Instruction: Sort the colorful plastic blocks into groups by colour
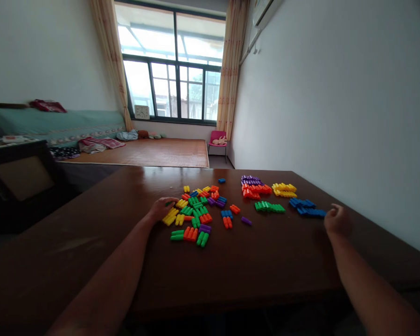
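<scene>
My left hand is at the left edge of a loose pile of coloured plastic building blocks. A green block shows between its closed thumb and fingers. Just below those fingers lie yellow blocks. Green blocks fill the middle of the pile, mixed with orange, purple and blue ones. Over on the right, my right hand is curled beside the end of a row of blue blocks. Its fingers are closed and slightly blurred, and whatever may be inside them is hidden.
Sorted by colour on the dark wooden table are purple blocks, orange blocks, yellow blocks and a green row. A single purple block lies between pile and rows. A wall runs along the right.
</scene>
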### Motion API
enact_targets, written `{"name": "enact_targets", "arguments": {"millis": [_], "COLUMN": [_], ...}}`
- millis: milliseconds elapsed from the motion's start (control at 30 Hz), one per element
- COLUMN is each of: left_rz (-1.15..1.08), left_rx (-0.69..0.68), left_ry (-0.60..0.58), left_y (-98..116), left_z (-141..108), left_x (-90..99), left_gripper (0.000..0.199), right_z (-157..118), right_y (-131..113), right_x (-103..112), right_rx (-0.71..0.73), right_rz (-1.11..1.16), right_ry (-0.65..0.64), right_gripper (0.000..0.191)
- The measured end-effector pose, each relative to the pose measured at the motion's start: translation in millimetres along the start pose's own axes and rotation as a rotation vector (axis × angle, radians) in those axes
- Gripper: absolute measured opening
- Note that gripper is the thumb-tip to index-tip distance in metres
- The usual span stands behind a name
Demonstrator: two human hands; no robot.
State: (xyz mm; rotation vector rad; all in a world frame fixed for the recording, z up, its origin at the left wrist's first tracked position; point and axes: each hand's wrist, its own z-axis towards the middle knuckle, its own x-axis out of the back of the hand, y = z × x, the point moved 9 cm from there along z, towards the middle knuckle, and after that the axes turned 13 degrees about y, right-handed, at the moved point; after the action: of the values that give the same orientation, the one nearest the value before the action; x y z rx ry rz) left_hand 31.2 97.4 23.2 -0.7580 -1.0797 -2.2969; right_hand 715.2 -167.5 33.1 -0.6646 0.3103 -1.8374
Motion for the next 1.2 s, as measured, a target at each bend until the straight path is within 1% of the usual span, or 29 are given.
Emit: {"name": "enact_targets", "arguments": {"millis": [67, 133, 167, 233, 300, 367, 433, 500, 533, 600, 700, 767, 833, 867, 967, 1000, 1033, 1067, 1133, 1200], "left_rz": [-0.021, -0.023, -0.02, -0.011, -0.002, 0.007, 0.007, -0.002, -0.012, -0.037, -0.073, -0.07, -0.054, -0.046, -0.036, -0.034, -0.031, -0.027, -0.015, -0.006], "left_rx": [0.007, 0.015, 0.025, 0.046, 0.058, 0.059, 0.047, 0.013, -0.009, -0.048, -0.042, -0.001, 0.034, 0.043, 0.045, 0.044, 0.041, 0.038, 0.034, 0.033], "left_ry": [0.029, 0.061, 0.076, 0.092, 0.096, 0.087, 0.077, 0.094, 0.113, 0.154, 0.201, 0.238, 0.26, 0.26, 0.244, 0.239, 0.233, 0.227, 0.212, 0.198], "left_y": [-1, -1, -1, -1, -2, -3, -5, -6, -6, -5, -6, -9, -12, -13, -13, -13, -13, -13, -12, -12], "left_z": [0, 0, 0, -1, -1, -1, -2, -1, -1, 0, 1, 2, 2, 3, 3, 3, 3, 4, 4, 4], "left_x": [1.8, 4.5, 5.7, 7.2, 7.3, 6.0, 4.0, 4.2, 5.3, 8.1, 11.4, 13.8, 14.4, 13.7, 9.7, 8.6, 7.5, 6.6, 5.6, 5.5], "left_gripper": [0.037, 0.036, 0.036, 0.036, 0.038, 0.039, 0.039, 0.038, 0.038, 0.038, 0.041, 0.039, 0.037, 0.037, 0.037, 0.037, 0.036, 0.036, 0.037, 0.038], "right_z": [-6, -19, -30, -57, -93, -130, -160, -177, -180, -179, -172, -167, -166, -168, -186, -192, -197, -201, -204, -204], "right_y": [-37, -90, -121, -185, -248, -304, -349, -379, -388, -395, -391, -389, -388, -387, -376, -371, -367, -365, -365, -367], "right_x": [1, -4, -9, -21, -34, -41, -44, -48, -53, -68, -96, -104, -103, -100, -87, -82, -78, -74, -68, -66], "right_rx": [0.07, 0.171, 0.219, 0.272, 0.319, 0.372, 0.457, 0.542, 0.559, 0.526, 0.452, 0.463, 0.506, 0.531, 0.571, 0.57, 0.568, 0.568, 0.562, 0.497], "right_rz": [0.041, 0.143, 0.214, 0.357, 0.469, 0.558, 0.607, 0.612, 0.599, 0.543, 0.394, 0.29, 0.2, 0.16, 0.04, 0.01, -0.008, -0.006, 0.062, 0.181], "right_ry": [0.022, -0.032, -0.095, -0.274, -0.487, -0.672, -0.797, -0.829, -0.824, -0.822, -0.885, -0.918, -0.975, -1.022, -1.238, -1.301, -1.336, -1.343, -1.299, -1.269], "right_gripper": [0.043, 0.039, 0.038, 0.035, 0.033, 0.031, 0.028, 0.025, 0.024, 0.025, 0.024, 0.021, 0.019, 0.023, 0.036, 0.038, 0.039, 0.039, 0.038, 0.038]}}
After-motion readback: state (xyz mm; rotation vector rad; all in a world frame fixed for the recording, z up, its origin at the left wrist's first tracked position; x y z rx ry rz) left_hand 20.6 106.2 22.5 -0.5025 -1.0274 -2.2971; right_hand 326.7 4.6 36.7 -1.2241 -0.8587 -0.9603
